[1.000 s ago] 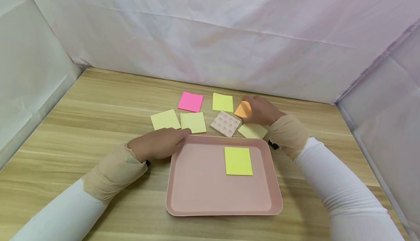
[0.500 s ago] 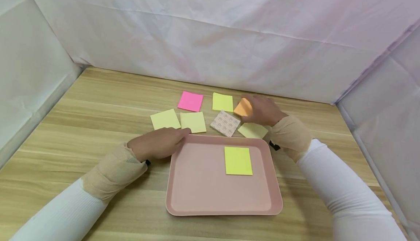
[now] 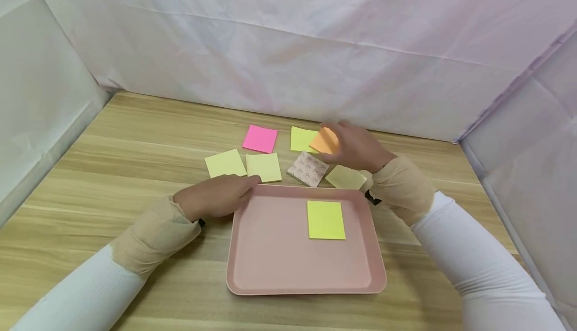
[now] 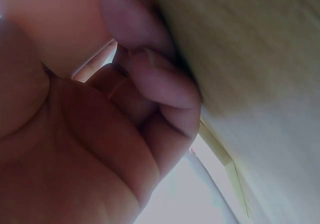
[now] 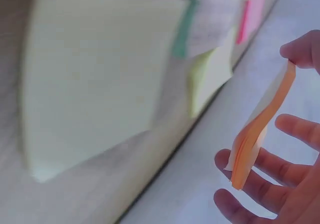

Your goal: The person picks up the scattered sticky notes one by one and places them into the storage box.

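My right hand (image 3: 358,145) pinches an orange sticky note pad (image 3: 325,141) between thumb and fingers. In the right wrist view the pad (image 5: 262,129) is seen edge-on, off the table, with its sheets slightly bent. My left hand (image 3: 216,196) grips the upper left corner of a pink tray (image 3: 275,256), thumb at the rim. The left wrist view shows its fingers (image 4: 165,84) curled by the tabletop. Inside the tray, toward the upper right, lies a bright yellow sticky note pad (image 3: 325,220). A yellow-green pad (image 3: 301,138) is partly covered by the orange one in the head view.
Beyond the tray lie a hot-pink pad (image 3: 260,138), a patterned pad (image 3: 308,169), and pale yellow pads (image 3: 225,163), (image 3: 263,167) to the left. Another pale pad (image 3: 345,177) sits below my right hand. White cloth (image 3: 293,45) walls in the wooden table (image 3: 158,120).
My right hand has picked the orange pad up from the table and moved it slightly left, over the edge of the yellow-green pad. The left hand stays at the tray corner.
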Motion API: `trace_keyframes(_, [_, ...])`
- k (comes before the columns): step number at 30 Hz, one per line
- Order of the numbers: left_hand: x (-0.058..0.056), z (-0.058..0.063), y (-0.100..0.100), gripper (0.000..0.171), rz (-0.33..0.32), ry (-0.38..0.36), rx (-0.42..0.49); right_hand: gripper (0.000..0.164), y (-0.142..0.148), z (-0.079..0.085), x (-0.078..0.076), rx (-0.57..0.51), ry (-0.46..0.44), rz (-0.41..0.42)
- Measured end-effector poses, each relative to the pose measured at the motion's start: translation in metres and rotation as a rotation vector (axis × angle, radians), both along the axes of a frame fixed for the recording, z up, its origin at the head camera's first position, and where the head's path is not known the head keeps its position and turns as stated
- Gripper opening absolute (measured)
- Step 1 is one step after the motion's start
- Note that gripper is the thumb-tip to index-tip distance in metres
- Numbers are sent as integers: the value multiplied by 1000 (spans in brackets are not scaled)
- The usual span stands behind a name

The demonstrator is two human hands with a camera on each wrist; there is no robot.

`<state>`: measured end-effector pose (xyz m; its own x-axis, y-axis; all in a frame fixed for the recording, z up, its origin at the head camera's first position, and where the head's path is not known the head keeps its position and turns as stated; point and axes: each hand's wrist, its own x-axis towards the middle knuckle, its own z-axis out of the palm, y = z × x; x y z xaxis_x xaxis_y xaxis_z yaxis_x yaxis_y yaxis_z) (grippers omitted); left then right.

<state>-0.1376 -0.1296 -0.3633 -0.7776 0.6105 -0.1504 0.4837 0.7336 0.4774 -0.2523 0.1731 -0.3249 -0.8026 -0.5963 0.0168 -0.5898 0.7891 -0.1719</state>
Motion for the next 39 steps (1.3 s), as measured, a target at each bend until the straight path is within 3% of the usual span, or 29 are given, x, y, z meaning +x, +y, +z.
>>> trace_keyframes(10, [-2, -2, 1, 13, -4, 8, 5, 68, -29, 21, 18, 28, 14, 71])
trace_keyframes(20, [-4, -2, 1, 15, -10, 3, 24, 66, -49, 16, 43, 49, 102, 218])
trace_keyframes(27, [-4, -2, 1, 15, -7, -2, 38, 60, -61, 13, 63, 26, 109, 304])
trace_keyframes(39, [-3, -1, 1, 15, -10, 18, 40, 56, -77, 11, 70, 95, 79, 324])
